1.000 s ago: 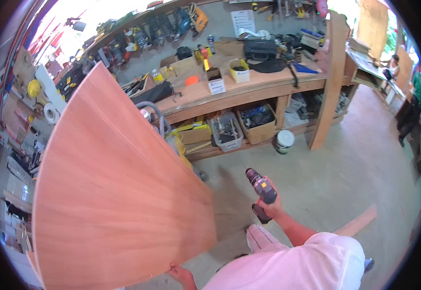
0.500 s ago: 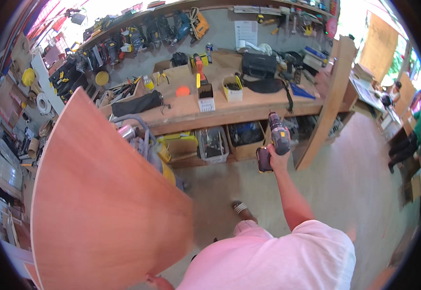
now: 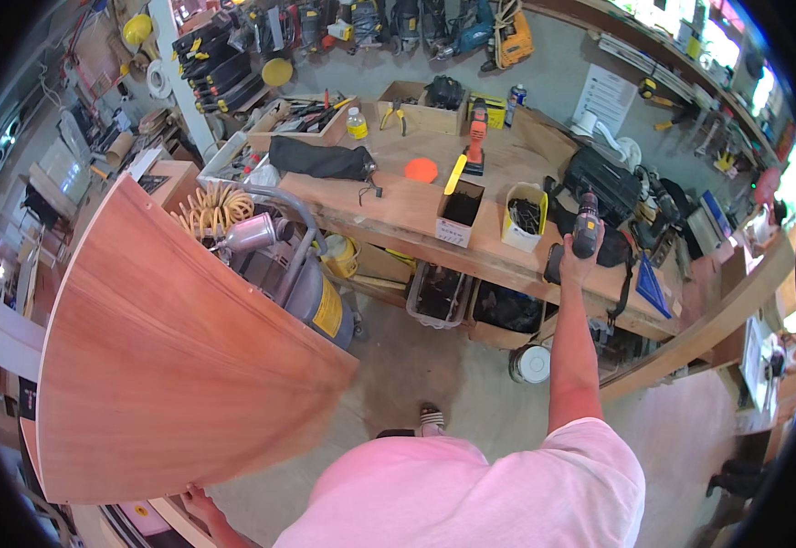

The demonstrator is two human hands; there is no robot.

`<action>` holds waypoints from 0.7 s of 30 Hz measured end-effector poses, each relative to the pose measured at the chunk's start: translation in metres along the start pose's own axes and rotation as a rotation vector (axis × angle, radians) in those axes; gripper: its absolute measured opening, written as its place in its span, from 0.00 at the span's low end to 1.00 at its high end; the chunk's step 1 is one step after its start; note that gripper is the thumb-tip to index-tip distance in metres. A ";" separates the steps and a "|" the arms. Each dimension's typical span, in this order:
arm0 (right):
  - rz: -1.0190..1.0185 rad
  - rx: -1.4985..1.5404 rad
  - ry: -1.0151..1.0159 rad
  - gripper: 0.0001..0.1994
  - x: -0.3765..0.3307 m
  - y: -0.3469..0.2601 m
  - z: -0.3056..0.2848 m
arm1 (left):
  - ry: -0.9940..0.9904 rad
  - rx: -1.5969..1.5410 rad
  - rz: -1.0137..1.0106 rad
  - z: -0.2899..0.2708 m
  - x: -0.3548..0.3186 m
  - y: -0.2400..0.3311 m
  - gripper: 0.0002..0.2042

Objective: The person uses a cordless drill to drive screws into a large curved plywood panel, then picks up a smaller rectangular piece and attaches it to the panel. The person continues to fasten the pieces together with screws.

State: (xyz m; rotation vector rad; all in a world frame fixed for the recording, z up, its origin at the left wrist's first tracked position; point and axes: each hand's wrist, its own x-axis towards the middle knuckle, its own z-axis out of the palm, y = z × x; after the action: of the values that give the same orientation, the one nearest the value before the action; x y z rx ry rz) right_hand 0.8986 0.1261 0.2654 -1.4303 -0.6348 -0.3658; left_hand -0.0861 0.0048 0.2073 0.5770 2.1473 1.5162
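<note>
My right hand (image 3: 579, 268) is wrapped round the grip of a dark cordless drill (image 3: 586, 234), its chuck pointing away from me. In the picture, the drill overlaps the front of the workbench (image 3: 407, 199), by a small box of screws (image 3: 523, 219) and a black tool case (image 3: 601, 179). Down at the lower left, my left hand (image 3: 199, 503) grips the bottom edge of a large reddish plywood panel (image 3: 188, 356). That panel stands tilted at my left with a curved outer edge. Some of the left fingers are hidden behind it.
Behind the panel stand an air compressor (image 3: 320, 306), a silver spray gun cup (image 3: 252, 234) and a coiled yellow hose (image 3: 210, 212). An orange drill (image 3: 476, 137) stands on the bench. Bins (image 3: 436, 294) fill the shelf underneath, with a white bucket (image 3: 533, 363) beside them. A timber post (image 3: 717, 324) leans right.
The view has swung rightward and closer to the bench. My right hand has brought the drill up to the bench front near the tool case. My left hand stays at the panel's bottom edge.
</note>
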 end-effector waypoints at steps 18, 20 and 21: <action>0.071 -0.107 -0.075 0.39 0.035 0.092 0.030 | 0.160 0.185 -0.553 0.038 -0.020 -0.035 0.40; 0.182 -0.134 -0.132 0.40 0.030 0.093 0.025 | 0.084 0.174 -0.628 0.051 -0.032 -0.045 0.40; 0.236 -0.149 -0.162 0.40 0.027 0.092 0.022 | 0.036 0.186 -0.629 0.057 -0.038 -0.051 0.39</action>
State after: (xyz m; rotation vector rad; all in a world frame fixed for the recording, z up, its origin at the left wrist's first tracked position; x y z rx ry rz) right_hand 0.9699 0.1624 0.2089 -1.6703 -0.5701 -0.1133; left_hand -0.0262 0.0111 0.1467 -0.0822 2.2165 0.9941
